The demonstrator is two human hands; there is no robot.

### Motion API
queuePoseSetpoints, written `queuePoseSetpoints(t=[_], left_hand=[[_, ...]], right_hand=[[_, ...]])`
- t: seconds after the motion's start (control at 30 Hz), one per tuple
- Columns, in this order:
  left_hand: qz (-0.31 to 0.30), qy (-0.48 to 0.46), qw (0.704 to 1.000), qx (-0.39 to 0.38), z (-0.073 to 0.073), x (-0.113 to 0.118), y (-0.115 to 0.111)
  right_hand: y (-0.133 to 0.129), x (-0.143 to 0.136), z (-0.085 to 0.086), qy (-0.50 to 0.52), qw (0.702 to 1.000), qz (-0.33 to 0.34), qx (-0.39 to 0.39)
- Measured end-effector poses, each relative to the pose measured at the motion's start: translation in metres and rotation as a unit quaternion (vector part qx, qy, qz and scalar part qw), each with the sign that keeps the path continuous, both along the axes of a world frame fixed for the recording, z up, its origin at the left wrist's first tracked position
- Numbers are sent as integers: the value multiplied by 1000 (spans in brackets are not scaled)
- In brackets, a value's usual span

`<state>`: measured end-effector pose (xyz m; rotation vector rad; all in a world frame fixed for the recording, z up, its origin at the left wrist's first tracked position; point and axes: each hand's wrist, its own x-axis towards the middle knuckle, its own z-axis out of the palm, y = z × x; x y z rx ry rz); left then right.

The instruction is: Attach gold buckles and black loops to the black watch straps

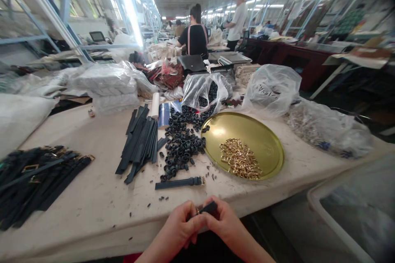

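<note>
- The strap [209, 207] is between your two hands, just off the bench's near edge, its dark end slanting up to the right; a small glint of gold shows at its left.
- Your left hand [184, 222] has its grip pinching the strap beside that glint.
- Your right hand [222, 217] has its grip pinching the dark end between thumb and fingers.
- Just beyond your hands, a buckled strap [177, 183] lies flat on the bench [101, 203], its gold buckle to the right.
- Behind it you have a heap of black loops [182, 144], a few of them on the rim of the gold tray [243, 125].
- Gold buckles [242, 160] lie heaped in that tray.
- Left of the loops is a stack of plain straps [140, 144]; farther left, a pile of buckled ones [46, 181].
- Plastic bags [271, 90] stand at the back.
</note>
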<state>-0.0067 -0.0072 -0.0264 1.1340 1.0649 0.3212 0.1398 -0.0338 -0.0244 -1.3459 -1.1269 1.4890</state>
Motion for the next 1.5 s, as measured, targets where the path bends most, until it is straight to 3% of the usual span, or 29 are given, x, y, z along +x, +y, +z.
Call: queuePoseSetpoints(t=[0.07, 0.2, 0.27, 0.33, 0.4, 0.47, 0.53, 0.67, 0.83, 1.07, 1.5], left_hand=[[17, -25, 1000, 9, -4, 3, 6], [37, -71, 996, 24, 1, 7, 15], [36, -55, 998, 21, 10, 8, 17], [64, -55, 996, 0, 18, 9, 17], [115, -90, 987, -60, 24, 10, 15], [154, -137, 968, -140, 28, 11, 14], [176, -168, 950, -194, 31, 10, 13], [191, -196, 934, -230, 35, 7, 13], [189, -214, 927, -245, 32, 6, 16], [199, -211, 925, -245, 29, 3, 17], [252, -158, 942, -153, 35, -10, 19]], right_hand=[[1, 0, 3, -34, 999, 1, 29], [14, 26, 16, -58, 992, 90, 59], [31, 49, 20, -163, 980, 64, 89], [53, 73, 19, -344, 928, 11, 142], [76, 89, 13, -560, 809, 32, 174], [94, 96, 6, -620, 761, 63, 182], [104, 95, 0, -639, 741, 88, 187], [106, 90, -1, -672, 705, 114, 198], [100, 87, 6, -681, 692, 117, 207], [108, 74, 10, -655, 710, 103, 237], [137, 31, -1, -669, 697, 89, 241]])
